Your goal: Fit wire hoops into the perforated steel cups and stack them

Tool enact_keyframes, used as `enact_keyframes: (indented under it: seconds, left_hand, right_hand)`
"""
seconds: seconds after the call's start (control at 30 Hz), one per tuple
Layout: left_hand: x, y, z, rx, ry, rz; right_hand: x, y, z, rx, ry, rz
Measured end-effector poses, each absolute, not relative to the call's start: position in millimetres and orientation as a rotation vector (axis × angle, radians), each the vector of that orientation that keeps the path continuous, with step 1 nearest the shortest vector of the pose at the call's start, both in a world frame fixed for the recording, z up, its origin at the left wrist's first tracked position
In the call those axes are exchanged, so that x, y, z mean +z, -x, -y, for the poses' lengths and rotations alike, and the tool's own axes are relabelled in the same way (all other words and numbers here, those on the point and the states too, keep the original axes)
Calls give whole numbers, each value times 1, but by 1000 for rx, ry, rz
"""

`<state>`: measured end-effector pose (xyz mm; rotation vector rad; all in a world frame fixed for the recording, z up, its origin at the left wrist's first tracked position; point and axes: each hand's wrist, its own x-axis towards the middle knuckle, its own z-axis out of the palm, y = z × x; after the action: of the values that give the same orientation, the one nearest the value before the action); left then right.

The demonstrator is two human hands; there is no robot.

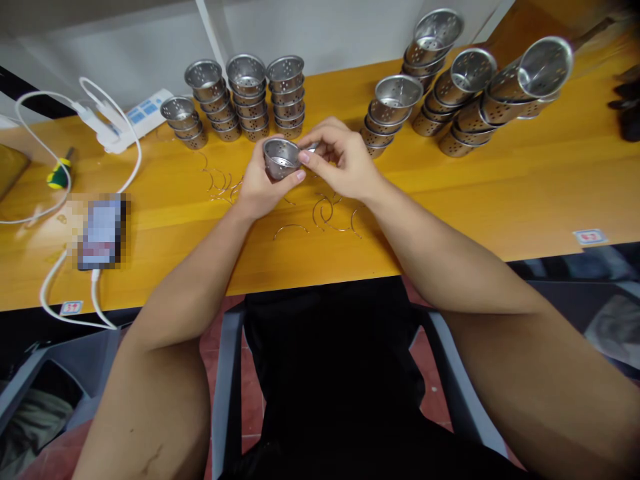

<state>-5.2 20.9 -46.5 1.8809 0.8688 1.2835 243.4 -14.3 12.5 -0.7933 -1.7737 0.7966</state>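
A small perforated metal cup (281, 160) is tilted in my left hand (263, 181), its mouth facing up toward me. The fingers and thumb of that hand wrap round its side. My right hand (345, 157) is closed in a pinch at the cup's right rim. A small shiny bit of metal shows by its fingertips, too little of it to name. Below and between the hands, several thin curved wires (291, 227) lie loose on the yellow table (320, 263). More wires (220, 183) are scattered left of my left hand.
Stacked perforated cups (246, 100) stand at the back left. More stacks (395, 110) rise at the back right, some leaning. To the left are a white power strip (145, 117) with cables, a screwdriver (60, 172) and a blurred-out phone (101, 233) on a cord.
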Motion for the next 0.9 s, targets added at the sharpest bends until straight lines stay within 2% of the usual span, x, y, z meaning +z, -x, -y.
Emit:
enact_keyframes:
  seconds: [0.33, 0.6, 0.73, 0.87, 0.9]
  left_hand:
    - [-51, 6, -22, 1308, -1862, -813]
    - [-55, -3, -16, 1234, -1851, -747]
    - [-53, -1, -14, 1152, -1837, -795]
    - [-56, 4, -18, 1182, -1849, -847]
    - [-58, 4, -19, 1189, -1853, -850]
  right_hand:
    - [7, -241, 20, 678, 743, 1991]
    - [7, -236, 22, 605, 777, 1938]
    - [24, -259, 13, 180, 896, 1864]
    - [37, -320, -24, -507, 644, 1627]
    - [39, -335, -33, -565, 626, 1597]
